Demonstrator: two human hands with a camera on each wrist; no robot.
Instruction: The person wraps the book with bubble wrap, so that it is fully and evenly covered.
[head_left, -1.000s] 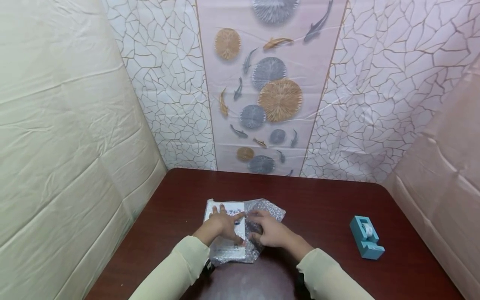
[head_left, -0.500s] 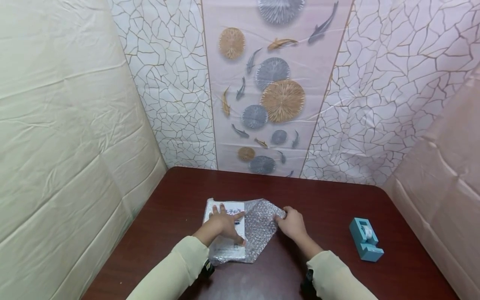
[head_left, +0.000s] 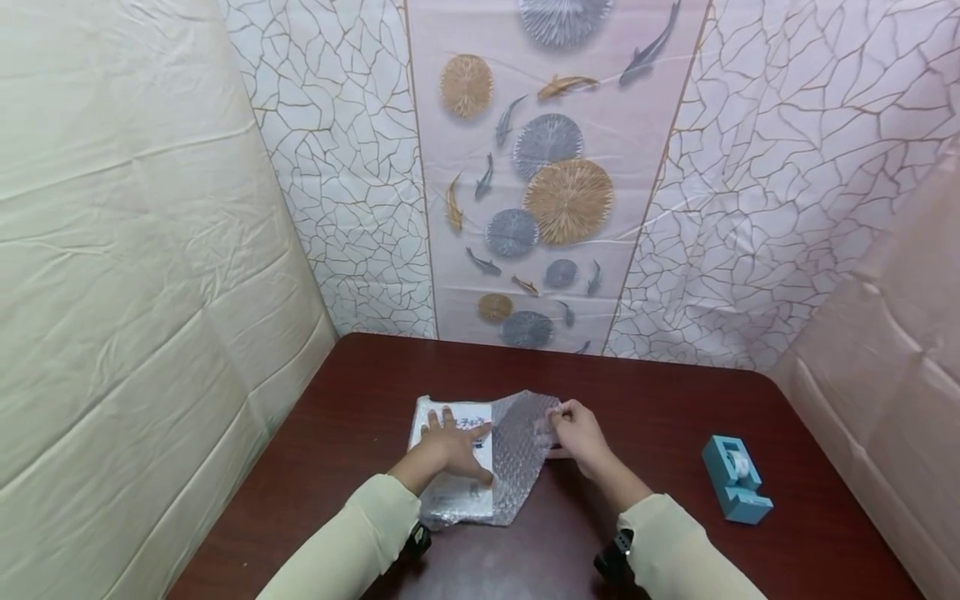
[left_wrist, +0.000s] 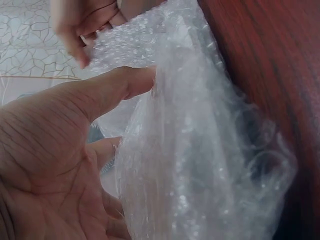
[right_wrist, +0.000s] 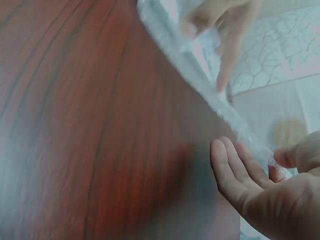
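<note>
A white book [head_left: 480, 498] with dark lettering lies flat on the table, bubble wrap [head_left: 517, 450] around its left and near edges and spread out to its right. My left hand [head_left: 452, 452] rests on the book with fingers spread straight, pressing it down; in the left wrist view its thumb [left_wrist: 125, 82] touches the wrap. At the wrap's right edge my right hand [head_left: 583, 437] pinches the sheet between thumb and forefinger. The right wrist view shows the other fingers [right_wrist: 230, 165] extended under the lifted edge.
A blue tape dispenser [head_left: 735, 479] with a roll of clear tape stands on the right of the dark red table [head_left: 645, 400]. Patterned cloth hangs behind the far table edge, and pale cloth walls flank both sides.
My right hand has moved right from beside the book to the wrap's outer edge, taken hold of it and raised it slightly. The left hand has stayed on the book.
</note>
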